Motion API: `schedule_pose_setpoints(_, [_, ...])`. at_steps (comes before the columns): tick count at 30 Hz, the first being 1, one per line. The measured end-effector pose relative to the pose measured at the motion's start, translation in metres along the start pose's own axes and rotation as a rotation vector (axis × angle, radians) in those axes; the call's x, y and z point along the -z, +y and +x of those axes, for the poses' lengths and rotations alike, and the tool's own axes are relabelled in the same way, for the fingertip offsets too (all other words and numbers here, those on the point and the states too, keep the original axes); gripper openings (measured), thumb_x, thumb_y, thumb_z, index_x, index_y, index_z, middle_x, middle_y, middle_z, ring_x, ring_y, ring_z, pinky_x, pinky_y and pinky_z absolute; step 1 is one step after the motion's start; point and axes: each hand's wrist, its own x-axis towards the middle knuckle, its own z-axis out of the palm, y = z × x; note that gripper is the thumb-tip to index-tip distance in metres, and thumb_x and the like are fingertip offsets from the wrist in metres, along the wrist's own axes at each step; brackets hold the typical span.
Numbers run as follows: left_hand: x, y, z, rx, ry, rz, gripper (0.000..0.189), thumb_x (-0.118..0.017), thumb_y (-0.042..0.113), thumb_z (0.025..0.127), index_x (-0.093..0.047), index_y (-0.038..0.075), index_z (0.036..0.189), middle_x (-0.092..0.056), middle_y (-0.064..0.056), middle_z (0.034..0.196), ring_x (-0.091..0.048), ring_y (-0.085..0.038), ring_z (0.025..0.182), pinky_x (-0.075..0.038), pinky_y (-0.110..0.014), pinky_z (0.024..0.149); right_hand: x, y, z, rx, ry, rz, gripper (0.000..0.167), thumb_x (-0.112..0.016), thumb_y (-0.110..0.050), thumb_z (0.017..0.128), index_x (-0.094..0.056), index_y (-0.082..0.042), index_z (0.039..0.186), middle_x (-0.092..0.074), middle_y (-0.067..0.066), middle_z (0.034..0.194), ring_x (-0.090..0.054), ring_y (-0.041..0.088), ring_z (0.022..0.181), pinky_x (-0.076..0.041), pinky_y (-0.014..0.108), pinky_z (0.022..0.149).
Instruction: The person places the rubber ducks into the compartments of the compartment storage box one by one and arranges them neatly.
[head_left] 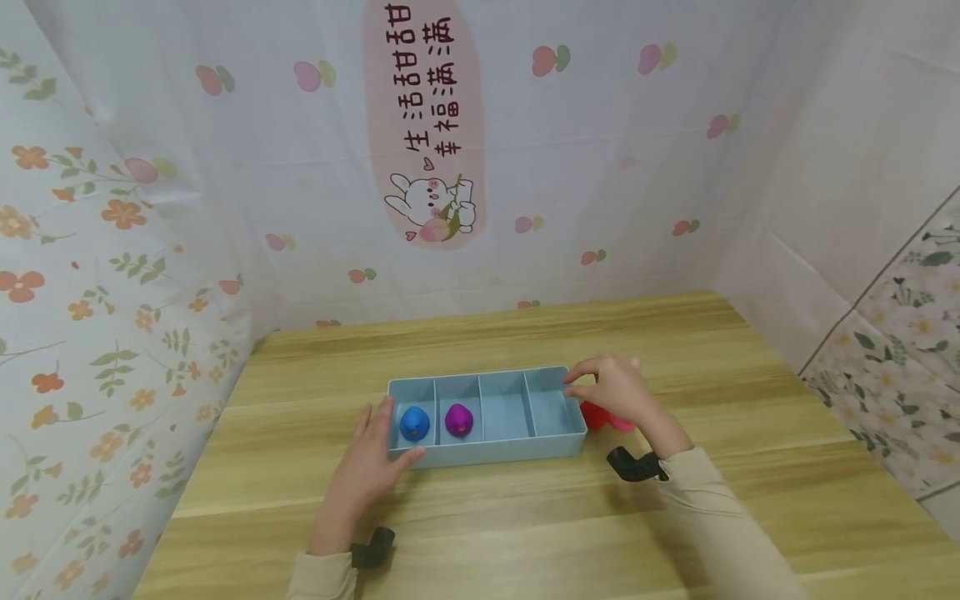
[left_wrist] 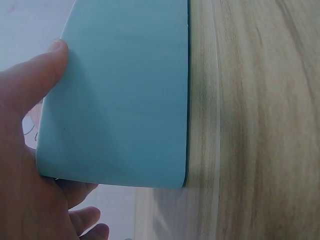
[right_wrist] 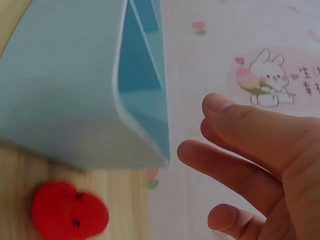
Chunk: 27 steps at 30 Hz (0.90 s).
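A long light-blue box (head_left: pixel 487 452) with divided compartments lies on the table. A small blue toy (head_left: pixel 414 424), rounded like a duck, sits in its leftmost compartment, and a purple one (head_left: pixel 459 420) in the compartment beside it. My left hand (head_left: pixel 367 467) rests at the box's left end, thumb on the front rim and fingers spread along the end wall. Over the right end, my right hand (head_left: pixel 618 387) has thumb and fingertips apart, with nothing seen between them. Below that hand lie a red toy (right_wrist: pixel 70 212) with dark eyes and a pink thing (head_left: pixel 622 423), partly hidden.
The wood-grain table (head_left: pixel 480 533) extends around the box. Behind it hangs a white printed cloth (head_left: pixel 600 167) with a rabbit drawing, and a flowered cloth (head_left: pixel 112 292) hangs on the left. Black bands (head_left: pixel 633 465) are worn at both wrists.
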Motion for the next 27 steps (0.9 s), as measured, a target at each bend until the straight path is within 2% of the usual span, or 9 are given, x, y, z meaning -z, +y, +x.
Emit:
schedule_pose_setpoints(3, [0.001,0.001,0.000,-0.007,0.010,0.001,0.097,-0.059,0.059,0.086,-0.016,0.000,0.152,-0.023,-0.020,0.156,-0.009,-0.044,0.145,-0.022,-0.062,0.111,0.004,0.010,-0.003,-0.013,0.007,-0.023,0.013,-0.079,-0.023,0.077,-0.078,-0.017,0.088,-0.072,-0.001,0.085,-0.040,0.015,0.063,-0.015,0.042,0.069])
schedule_pose_setpoints(6, [0.003,0.002,0.000,-0.006,0.012,-0.001,0.097,-0.059,0.058,0.086,-0.016,0.000,0.152,-0.023,-0.020,0.156,-0.009,-0.045,0.145,-0.022,-0.062,0.110,0.009,0.020,-0.009,-0.029,0.002,-0.020,0.011,-0.077,-0.021,0.079,-0.077,-0.015,0.088,-0.070,0.000,0.081,-0.039,0.015,0.063,-0.022,0.037,0.067])
schedule_pose_setpoints(11, [0.003,0.003,0.001,0.003,0.004,-0.008,0.097,-0.060,0.057,0.086,-0.015,0.001,0.152,-0.023,-0.019,0.157,-0.008,-0.044,0.145,-0.022,-0.062,0.111,0.014,0.039,-0.022,-0.071,-0.004,0.023,0.012,-0.076,-0.015,0.079,-0.076,-0.009,0.090,-0.068,0.008,0.085,-0.038,0.015,0.064,-0.030,0.026,0.055])
schedule_pose_setpoints(14, [0.002,0.003,0.001,0.013,-0.006,-0.010,0.097,-0.060,0.056,0.087,-0.014,0.002,0.152,-0.022,-0.019,0.157,-0.007,-0.044,0.145,-0.021,-0.063,0.111,0.014,0.050,-0.031,-0.112,0.000,0.017,0.014,-0.076,-0.018,0.079,-0.076,-0.011,0.091,-0.070,0.008,0.086,-0.038,0.017,0.066,-0.026,0.034,0.062])
schedule_pose_setpoints(16, [0.000,0.003,0.000,0.019,-0.010,-0.011,0.096,-0.060,0.055,0.087,-0.014,0.002,0.152,-0.021,-0.019,0.157,-0.007,-0.044,0.145,-0.020,-0.063,0.111,0.013,0.056,-0.036,-0.128,0.003,0.001,0.015,-0.077,-0.022,0.080,-0.076,-0.012,0.092,-0.073,0.007,0.092,-0.045,0.020,0.070,-0.022,0.038,0.068])
schedule_pose_setpoints(19, [-0.001,0.002,0.000,0.024,-0.008,-0.011,0.096,-0.061,0.054,0.087,-0.014,0.002,0.152,-0.021,-0.019,0.157,-0.007,-0.044,0.145,-0.019,-0.063,0.111,0.010,0.065,-0.042,-0.159,-0.005,-0.029,0.019,-0.077,-0.026,0.080,-0.076,-0.015,0.095,-0.073,0.010,0.099,-0.056,0.029,0.085,-0.018,0.039,0.070])
schedule_pose_setpoints(22, [-0.001,0.001,0.001,0.026,-0.006,-0.011,0.097,-0.060,0.056,0.087,-0.013,0.002,0.153,-0.021,-0.018,0.157,-0.006,-0.044,0.145,-0.019,-0.063,0.111,0.007,0.070,-0.046,-0.171,-0.009,-0.047,0.022,-0.076,-0.029,0.081,-0.075,-0.017,0.099,-0.071,0.013,0.108,-0.059,0.036,0.100,-0.020,0.039,0.071])
schedule_pose_setpoints(27, [0.000,0.002,0.002,0.037,-0.023,-0.013,0.098,-0.059,0.058,0.087,-0.011,0.004,0.153,-0.020,-0.017,0.158,-0.005,-0.043,0.146,-0.018,-0.063,0.111,0.005,0.078,-0.050,-0.162,-0.008,-0.060,0.029,-0.077,-0.029,0.079,-0.073,-0.016,0.104,-0.069,0.015,0.114,-0.057,0.039,0.104,-0.021,0.040,0.069])
